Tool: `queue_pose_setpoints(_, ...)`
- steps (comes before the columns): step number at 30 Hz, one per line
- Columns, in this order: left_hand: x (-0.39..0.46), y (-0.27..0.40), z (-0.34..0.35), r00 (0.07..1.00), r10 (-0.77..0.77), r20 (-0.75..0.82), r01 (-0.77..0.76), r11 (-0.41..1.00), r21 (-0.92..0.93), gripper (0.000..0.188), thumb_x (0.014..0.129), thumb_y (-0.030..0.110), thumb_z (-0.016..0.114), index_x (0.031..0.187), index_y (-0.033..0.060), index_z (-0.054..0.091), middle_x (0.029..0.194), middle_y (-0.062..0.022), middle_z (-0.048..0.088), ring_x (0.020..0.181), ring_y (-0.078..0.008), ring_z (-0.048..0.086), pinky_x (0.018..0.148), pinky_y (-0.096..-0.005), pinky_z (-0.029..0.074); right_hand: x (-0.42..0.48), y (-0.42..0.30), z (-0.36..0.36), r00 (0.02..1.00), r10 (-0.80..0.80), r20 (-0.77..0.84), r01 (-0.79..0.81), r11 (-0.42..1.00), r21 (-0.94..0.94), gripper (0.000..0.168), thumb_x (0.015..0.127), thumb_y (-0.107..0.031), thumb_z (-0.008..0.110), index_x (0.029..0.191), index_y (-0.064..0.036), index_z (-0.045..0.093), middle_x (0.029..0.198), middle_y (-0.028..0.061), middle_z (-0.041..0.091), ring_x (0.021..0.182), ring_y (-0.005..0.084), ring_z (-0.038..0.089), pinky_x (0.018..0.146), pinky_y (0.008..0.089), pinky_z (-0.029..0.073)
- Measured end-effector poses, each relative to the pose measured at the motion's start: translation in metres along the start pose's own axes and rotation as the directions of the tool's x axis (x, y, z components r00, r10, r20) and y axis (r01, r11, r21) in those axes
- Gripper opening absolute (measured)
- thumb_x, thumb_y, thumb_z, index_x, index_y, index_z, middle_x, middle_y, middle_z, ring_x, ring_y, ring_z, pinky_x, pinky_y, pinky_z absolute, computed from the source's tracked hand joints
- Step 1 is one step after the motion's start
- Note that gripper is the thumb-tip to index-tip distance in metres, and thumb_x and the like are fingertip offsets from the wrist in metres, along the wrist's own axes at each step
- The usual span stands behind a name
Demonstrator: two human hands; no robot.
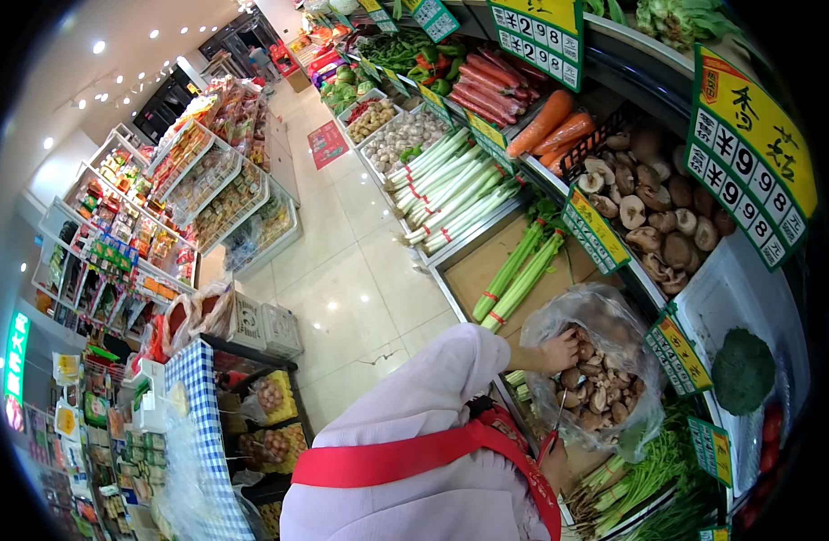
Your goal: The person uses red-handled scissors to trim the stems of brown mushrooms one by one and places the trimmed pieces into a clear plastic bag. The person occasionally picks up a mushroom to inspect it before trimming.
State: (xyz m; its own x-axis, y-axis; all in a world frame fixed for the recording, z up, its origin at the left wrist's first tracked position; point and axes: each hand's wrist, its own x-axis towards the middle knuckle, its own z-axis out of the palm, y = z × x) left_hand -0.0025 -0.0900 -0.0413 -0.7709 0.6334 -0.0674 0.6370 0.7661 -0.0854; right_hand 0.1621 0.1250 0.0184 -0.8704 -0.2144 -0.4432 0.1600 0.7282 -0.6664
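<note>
A clear plastic bag (pixel 543 316) full of brown-capped mushrooms (pixel 600 392) stands gaping on the produce shelf before me. My left hand (pixel 558 353) reaches inside it, fingers curled against the mushrooms at its near side. Whether those fingers grip one is hidden. Lower down, beside the bag's rim, my right hand (pixel 554 461) holds red-handled scissors (pixel 555 433). Their blades point up over the mushrooms. Beyond the bag, larger shiitake mushrooms (pixel 665 209) fill a black crate under a yellow-and-green price sign (pixel 753 155).
Bundled celery (pixel 523 270) lies beside the bag, with leeks (pixel 455 189) farther along. Leafy greens (pixel 631 480) sit on the bag's other side. A broccoli head (pixel 744 372) rests in a white foam box (pixel 732 297). Price signs (pixel 678 353) line the shelf edge. Tiled floor (pixel 347 270) runs behind.
</note>
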Motion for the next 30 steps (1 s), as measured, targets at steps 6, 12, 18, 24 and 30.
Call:
queue_pose_setpoints(6, 0.022, 0.005, 0.027, 0.977, -0.011, 0.212, -0.015, 0.993, 0.120, 0.045, 0.079, 0.030, 0.063, 0.121, 0.0135, 0.057, 0.115, -0.0038, 0.059, 0.122, -0.0265, 0.041, 0.107, -0.0494, 0.013, 0.011, 0.018, 0.012, 0.997, -0.077, -0.008, 0.077, 0.997, -0.024, 0.041, 0.092, -0.035, 0.050, 0.103, 0.004, 0.054, 0.086, 0.0287, 0.062, 0.085, 0.0461, 0.060, 0.067, 0.0493, 0.045)
queue_pose_setpoints(12, 0.045, 0.025, 0.046, 0.908, -0.155, 0.390, 0.106, 0.984, 0.144, 0.052, 0.083, 0.029, 0.059, 0.131, 0.0138, 0.048, 0.128, -0.0073, 0.054, 0.125, -0.0309, 0.039, 0.107, -0.0496, 0.012, 0.001, -0.004, 0.004, 0.997, -0.079, -0.011, 0.079, 0.997, 0.021, 0.040, 0.090, -0.033, 0.055, 0.103, 0.004, 0.054, 0.086, 0.0293, 0.062, 0.084, 0.0454, 0.060, 0.066, 0.0465, 0.046)
queue_pose_setpoints(18, 0.038, 0.020, 0.057, 0.957, -0.169, 0.236, 0.154, 0.985, 0.082, 0.044, 0.082, 0.024, 0.055, 0.124, 0.0148, 0.053, 0.122, -0.0115, 0.056, 0.120, -0.0297, 0.043, 0.102, -0.0490, 0.018, -0.009, -0.014, 0.003, 1.000, -0.011, 0.005, 0.011, 1.000, -0.004, 0.039, 0.091, -0.032, 0.054, 0.104, 0.004, 0.054, 0.085, 0.0285, 0.062, 0.084, 0.0452, 0.060, 0.067, 0.0464, 0.046)
queue_pose_setpoints(24, 0.035, 0.002, 0.010, 0.992, -0.128, -0.006, 0.126, 0.984, -0.122, 0.035, 0.068, 0.023, 0.064, 0.102, 0.0126, 0.059, 0.104, -0.0146, 0.060, 0.106, -0.0324, 0.049, 0.092, -0.0509, 0.031, -0.007, 0.010, 0.014, 0.994, -0.084, -0.071, 0.092, 0.989, 0.119, 0.040, 0.091, -0.034, 0.052, 0.107, 0.003, 0.054, 0.093, 0.0291, 0.061, 0.090, 0.0446, 0.059, 0.073, 0.0472, 0.046)
queue_pose_setpoints(30, 0.007, -0.022, -0.044, 0.993, -0.119, -0.018, 0.099, 0.893, -0.438, 0.063, 0.060, 0.044, 0.071, 0.115, 0.0161, 0.057, 0.094, -0.0134, 0.065, 0.088, -0.0323, 0.062, 0.078, -0.0497, 0.042, -0.020, -0.007, -0.008, 0.989, -0.065, -0.129, 0.085, 0.984, 0.157, 0.044, 0.086, -0.037, 0.060, 0.106, 0.001, 0.053, 0.091, 0.0265, 0.060, 0.087, 0.0453, 0.057, 0.074, 0.0478, 0.045)
